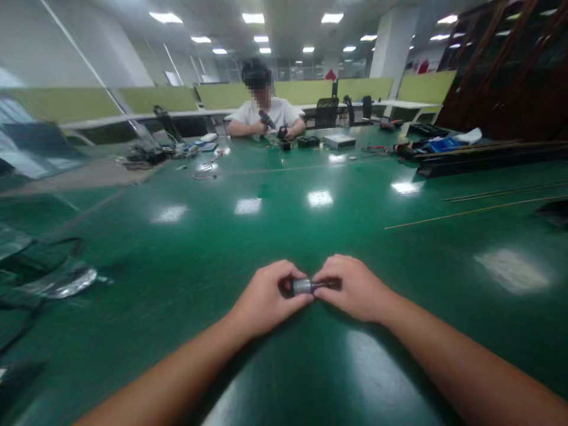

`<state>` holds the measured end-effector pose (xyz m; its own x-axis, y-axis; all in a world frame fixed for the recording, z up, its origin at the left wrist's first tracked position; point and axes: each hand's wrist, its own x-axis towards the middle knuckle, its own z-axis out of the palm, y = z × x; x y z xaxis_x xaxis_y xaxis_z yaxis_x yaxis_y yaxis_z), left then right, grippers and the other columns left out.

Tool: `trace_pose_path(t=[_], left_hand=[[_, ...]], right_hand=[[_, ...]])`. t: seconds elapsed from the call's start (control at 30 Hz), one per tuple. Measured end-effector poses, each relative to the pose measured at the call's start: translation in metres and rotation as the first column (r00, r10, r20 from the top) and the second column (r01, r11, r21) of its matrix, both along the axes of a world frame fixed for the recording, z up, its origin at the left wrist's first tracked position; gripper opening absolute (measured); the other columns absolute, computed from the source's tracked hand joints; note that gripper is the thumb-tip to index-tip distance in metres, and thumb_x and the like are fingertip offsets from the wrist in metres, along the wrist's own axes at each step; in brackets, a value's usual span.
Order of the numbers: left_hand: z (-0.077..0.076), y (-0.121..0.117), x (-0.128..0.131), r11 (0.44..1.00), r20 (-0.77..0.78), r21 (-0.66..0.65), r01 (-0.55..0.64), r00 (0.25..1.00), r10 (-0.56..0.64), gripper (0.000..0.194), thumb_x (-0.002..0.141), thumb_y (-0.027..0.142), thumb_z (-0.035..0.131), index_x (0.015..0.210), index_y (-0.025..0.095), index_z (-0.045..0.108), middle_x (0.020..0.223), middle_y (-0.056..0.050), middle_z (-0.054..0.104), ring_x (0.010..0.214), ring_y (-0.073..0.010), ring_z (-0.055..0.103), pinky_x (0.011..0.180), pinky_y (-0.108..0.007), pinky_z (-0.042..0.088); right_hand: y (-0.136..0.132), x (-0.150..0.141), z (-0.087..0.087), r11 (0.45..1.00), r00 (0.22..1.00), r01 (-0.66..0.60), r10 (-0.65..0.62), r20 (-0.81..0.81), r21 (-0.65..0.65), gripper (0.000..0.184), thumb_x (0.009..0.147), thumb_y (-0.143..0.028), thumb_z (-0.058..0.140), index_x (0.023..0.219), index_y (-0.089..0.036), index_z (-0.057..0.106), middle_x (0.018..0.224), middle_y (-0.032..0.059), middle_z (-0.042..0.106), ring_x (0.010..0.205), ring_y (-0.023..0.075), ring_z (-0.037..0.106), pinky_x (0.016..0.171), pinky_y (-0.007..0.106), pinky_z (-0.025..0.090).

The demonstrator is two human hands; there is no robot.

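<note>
A small silver metal cylinder point(303, 286) with a dark end piece sits between both my hands, low over the green table point(275, 236). My left hand point(266, 299) is closed around the silver end, thumb under it. My right hand point(352, 288) is closed around the dark end, which its fingers mostly hide. Both hands meet near the table's front middle.
A person in a white shirt point(265, 112) sits across the table holding a tool. Small boxes point(339, 141) and parts lie near that person. Long dark rails point(488, 155) and thin rods point(474, 210) lie at right. Clear plastic bags and cables point(62, 281) lie at left.
</note>
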<state>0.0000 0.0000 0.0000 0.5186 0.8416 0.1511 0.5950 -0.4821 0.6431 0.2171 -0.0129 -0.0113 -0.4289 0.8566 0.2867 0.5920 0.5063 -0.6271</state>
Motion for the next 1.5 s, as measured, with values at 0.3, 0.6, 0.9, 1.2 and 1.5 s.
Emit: trace_pose_path(t=[0.3, 0.6, 0.9, 1.2, 1.5], left_hand=[[0.004, 0.0026, 0.003, 1.0, -0.007, 0.02, -0.006, 1.0, 0.006, 0.02, 0.076, 0.03, 0.077, 0.089, 0.017, 0.068, 0.082, -0.002, 0.066, 0.074, -0.0169, 0.061, 0.068, -0.026, 0.046], [0.0043, 0.0019, 0.003, 1.0, 0.001, 0.0, -0.003, 1.0, 0.003, 0.019, 0.077, 0.03, 0.076, 0.088, 0.018, 0.068, 0.081, -0.001, 0.066, 0.074, -0.0166, 0.061, 0.067, -0.026, 0.046], [0.0047, 0.0016, 0.0036, 1.0, -0.001, 0.004, -0.012, 1.0, 0.012, 0.019, 0.076, 0.03, 0.077, 0.087, 0.018, 0.068, 0.079, -0.001, 0.065, 0.072, -0.0162, 0.06, 0.066, -0.026, 0.045], [0.0054, 0.0015, 0.0042, 1.0, -0.005, 0.018, -0.005, 1.0, 0.005, 0.02, 0.075, 0.029, 0.077, 0.088, 0.018, 0.069, 0.08, -0.001, 0.066, 0.073, -0.0162, 0.061, 0.066, -0.026, 0.045], [0.0075, 0.0016, 0.0046, 1.0, -0.008, 0.019, -0.009, 1.0, 0.009, 0.02, 0.075, 0.03, 0.077, 0.088, 0.017, 0.068, 0.08, -0.001, 0.066, 0.072, -0.0163, 0.061, 0.066, -0.026, 0.045]], right_hand=[[0.0013, 0.0034, 0.003, 1.0, 1.0, 0.011, -0.011, -0.005, -0.014, 0.009, 0.08, -0.022, 0.074, 0.089, -0.022, 0.076, 0.083, 0.0018, 0.07, 0.081, 0.0166, 0.059, 0.075, 0.029, 0.043], [0.0019, 0.0042, 0.0019, 1.0, 1.0, 0.013, -0.013, -0.01, -0.019, 0.01, 0.08, -0.021, 0.074, 0.089, -0.022, 0.077, 0.085, 0.0024, 0.071, 0.083, 0.0173, 0.06, 0.077, 0.03, 0.044], [0.0014, 0.0067, 0.003, 1.0, 1.0, -0.001, 0.001, -0.008, -0.024, 0.009, 0.08, -0.022, 0.073, 0.089, -0.022, 0.077, 0.083, 0.0024, 0.071, 0.081, 0.017, 0.06, 0.075, 0.029, 0.044], [0.0008, 0.0081, 0.0052, 0.999, 1.0, -0.01, 0.01, -0.007, -0.039, 0.009, 0.08, -0.02, 0.072, 0.088, -0.021, 0.077, 0.082, 0.0022, 0.072, 0.08, 0.0164, 0.061, 0.074, 0.028, 0.044], [-0.0005, 0.0078, 0.0055, 0.999, 1.0, 0.001, -0.001, 0.003, -0.032, 0.01, 0.08, -0.021, 0.072, 0.088, -0.022, 0.077, 0.082, 0.0025, 0.071, 0.08, 0.0169, 0.06, 0.075, 0.029, 0.044]])
